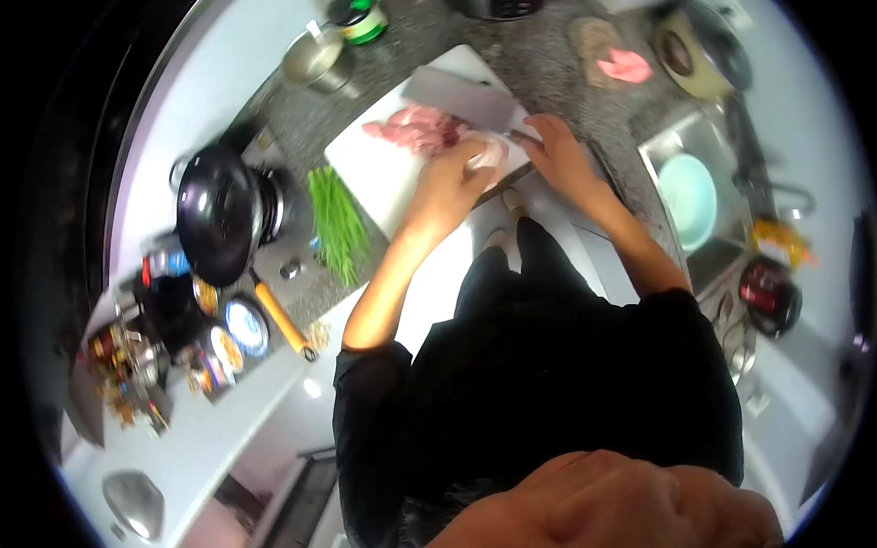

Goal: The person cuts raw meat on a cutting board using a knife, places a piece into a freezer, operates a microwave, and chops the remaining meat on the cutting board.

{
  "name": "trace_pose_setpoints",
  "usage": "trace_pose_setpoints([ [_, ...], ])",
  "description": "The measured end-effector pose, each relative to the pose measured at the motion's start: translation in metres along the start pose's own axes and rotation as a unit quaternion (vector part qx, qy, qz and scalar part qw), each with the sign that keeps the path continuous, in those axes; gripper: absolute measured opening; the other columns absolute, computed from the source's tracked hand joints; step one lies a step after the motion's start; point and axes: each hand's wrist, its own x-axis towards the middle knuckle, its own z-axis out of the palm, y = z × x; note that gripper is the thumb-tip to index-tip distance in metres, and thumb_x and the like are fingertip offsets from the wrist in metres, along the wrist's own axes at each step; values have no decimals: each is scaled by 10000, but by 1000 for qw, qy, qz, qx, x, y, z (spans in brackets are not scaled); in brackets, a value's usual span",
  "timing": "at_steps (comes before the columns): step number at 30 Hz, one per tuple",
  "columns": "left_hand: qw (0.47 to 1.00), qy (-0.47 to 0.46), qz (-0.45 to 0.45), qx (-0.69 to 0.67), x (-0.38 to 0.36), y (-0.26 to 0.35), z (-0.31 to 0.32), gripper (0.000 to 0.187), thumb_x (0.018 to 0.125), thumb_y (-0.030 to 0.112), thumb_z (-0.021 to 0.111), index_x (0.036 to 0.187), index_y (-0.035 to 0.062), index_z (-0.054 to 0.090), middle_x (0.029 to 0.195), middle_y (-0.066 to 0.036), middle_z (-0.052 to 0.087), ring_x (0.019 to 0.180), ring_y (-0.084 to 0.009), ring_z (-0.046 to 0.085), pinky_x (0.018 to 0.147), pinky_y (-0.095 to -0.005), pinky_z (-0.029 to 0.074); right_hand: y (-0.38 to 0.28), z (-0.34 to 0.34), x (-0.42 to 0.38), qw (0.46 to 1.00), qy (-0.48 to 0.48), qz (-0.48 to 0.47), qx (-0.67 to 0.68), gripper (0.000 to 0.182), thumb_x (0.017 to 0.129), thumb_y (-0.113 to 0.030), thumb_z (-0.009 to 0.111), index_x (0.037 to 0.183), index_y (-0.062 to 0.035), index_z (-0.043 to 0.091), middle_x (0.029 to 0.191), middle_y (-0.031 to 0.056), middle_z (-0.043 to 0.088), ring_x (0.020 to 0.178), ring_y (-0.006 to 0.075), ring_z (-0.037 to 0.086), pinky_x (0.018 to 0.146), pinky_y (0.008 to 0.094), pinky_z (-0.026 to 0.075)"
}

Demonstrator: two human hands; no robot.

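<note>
On the white cutting board [367,180] lies a pile of pink raw meat pieces [416,128]. My left hand [448,185] is closed at the board's near edge around a pale, pinkish-white piece [491,157], blurred, whose kind I cannot tell. A broad-bladed cleaver [461,99] lies flat across the far right of the board, its blade beside the meat. Its handle reaches my right hand [557,155], whose fingers are closed around it at the board's right corner.
Left of the board lies a bunch of green stalks [336,224], then a black wok [217,215] on the stove. A metal pot [318,64] and a green-lidded jar [364,23] stand behind. To the right, a sink [653,151] holds a pale-green basin [687,203]; a pink cloth [626,66] lies behind.
</note>
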Motion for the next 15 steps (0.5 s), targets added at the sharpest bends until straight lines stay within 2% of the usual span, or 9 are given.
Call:
trace_pose_setpoints([
  [2, 999, -42, 10, 13, 9, -11, 26, 279, 872, 120, 639, 1126, 8, 625, 959, -145, 688, 804, -198, 668, 710, -321, 516, -43, -47, -27, 964, -22, 174, 202, 326, 917, -194, 618, 1178, -4, 576, 1132, 212, 591, 1050, 368, 593, 903, 431, 472],
  [4, 993, -114, 13, -39, 14, -12, 58, 298, 854, 190, 664, 1083, 2, 636, 849, -156, 691, 784, -224, 683, 703, -339, 516, -57, -68, -64, 953, -8, 197, 230, 355, 909, -199, 637, 1198, -3, 574, 1130, 203, 593, 1043, 355, 601, 898, 416, 477],
  [5, 988, -142, 50, -33, 19, -16, 78, 318, 849, 219, 671, 1071, -7, 642, 823, -142, 693, 752, -212, 678, 694, -330, 516, -60, -76, -80, 943, -19, 203, 264, 385, 901, -203, 657, 1218, -2, 572, 1127, 194, 595, 1037, 343, 609, 893, 400, 483],
  [6, 983, -165, 78, -27, 23, -17, 100, 341, 844, 248, 678, 1059, -16, 647, 796, -128, 694, 721, -200, 674, 684, -321, 517, -65, -85, -96, 941, -11, 203, 269, 385, 901, -203, 657, 1218, -2, 572, 1127, 194, 595, 1037, 343, 609, 893, 400, 483],
  [8, 959, -258, 86, -79, 23, -15, 142, 285, 903, 268, 645, 1007, 3, 647, 879, -66, 676, 734, -140, 632, 638, -293, 495, -74, -105, -132, 984, 26, 156, 78, 458, 873, -191, 696, 1266, -8, 549, 1135, 182, 610, 1014, 329, 630, 891, 383, 494],
  [10, 908, -368, -20, -200, 9, 16, 168, 256, 916, 269, 632, 983, 24, 656, 845, -50, 667, 666, -113, 608, 563, -274, 479, -77, -119, -170, 971, 63, 216, 85, 506, 846, -176, 727, 1283, -8, 533, 1163, 177, 618, 1048, 307, 624, 926, 386, 485],
  [12, 874, -425, -19, -235, 2, 23, 211, 235, 920, 250, 621, 961, 21, 655, 811, -48, 658, 641, -91, 593, 522, -258, 467, -67, -124, -217, 943, 104, 284, 140, 515, 836, -88, 710, 1305, -6, 514, 1168, 145, 621, 1083, 243, 608, 938, 360, 481],
  [13, 866, -434, -16, -248, -4, 28, 232, 220, 915, 231, 624, 939, 14, 653, 788, -51, 652, 653, -95, 598, 543, -257, 477, -61, -126, -239, 942, 109, 282, 143, 515, 836, -88, 710, 1305, -6, 514, 1168, 145, 621, 1083, 243, 608, 938, 360, 481],
  [15, 852, -454, -10, -260, -25, 40, 270, 206, 910, 212, 627, 917, 7, 650, 766, -53, 647, 665, -99, 602, 564, -256, 487, -53, -135, -286, 893, 208, 340, 207, 499, 833, -4, 670, 1306, -1, 511, 1132, 98, 618, 1071, 170, 587, 913, 310, 480],
])
